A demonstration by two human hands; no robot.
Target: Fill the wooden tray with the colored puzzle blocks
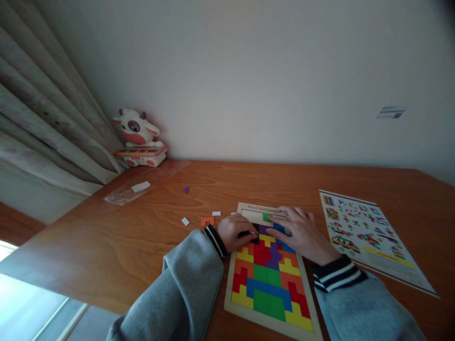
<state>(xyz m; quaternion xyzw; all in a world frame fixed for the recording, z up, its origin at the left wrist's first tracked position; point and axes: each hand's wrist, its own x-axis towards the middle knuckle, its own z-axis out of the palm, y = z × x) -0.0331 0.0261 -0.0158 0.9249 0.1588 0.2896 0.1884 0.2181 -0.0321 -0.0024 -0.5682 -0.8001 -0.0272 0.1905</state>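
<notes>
A wooden puzzle board lies in front of me, much of it filled with coloured block pieces, such as a green piece and a long blue piece. At its upper left edge, my left hand is closed, thumb and fingertips pinching at a black puzzle piece. My right hand lies over the board's upper right with fingers stretched and apart, touching pieces there and partly hiding a blue piece. Another small green piece sits near the board's top.
Left of the board lie an orange piece, a white piece and, farther back, a purple piece. A clear plastic bag rests near a toy cow with keyboard. A printed pattern sheet lies at right.
</notes>
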